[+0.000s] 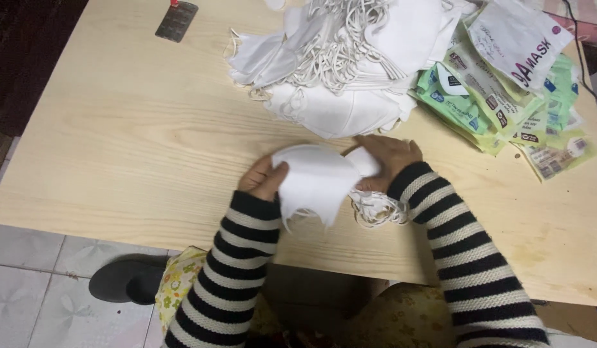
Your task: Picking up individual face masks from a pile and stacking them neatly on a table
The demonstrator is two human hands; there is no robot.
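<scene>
Both my hands hold one white folded face mask (316,183) just above the pale wooden table (131,142). My left hand (263,179) pinches its left edge with the thumb on top. My right hand (390,158) grips its right end, fingers curled over the fabric. The mask's white ear loops (376,211) hang in a bundle under my right wrist. My sleeves are black and white striped.
A big heap of white masks with tangled loops (340,64) lies at the table's far side. Green and white printed packets (505,90) are piled at the right. A dark flat rectangular object (176,21) lies far left. A black shoe (127,280) rests on the tiled floor.
</scene>
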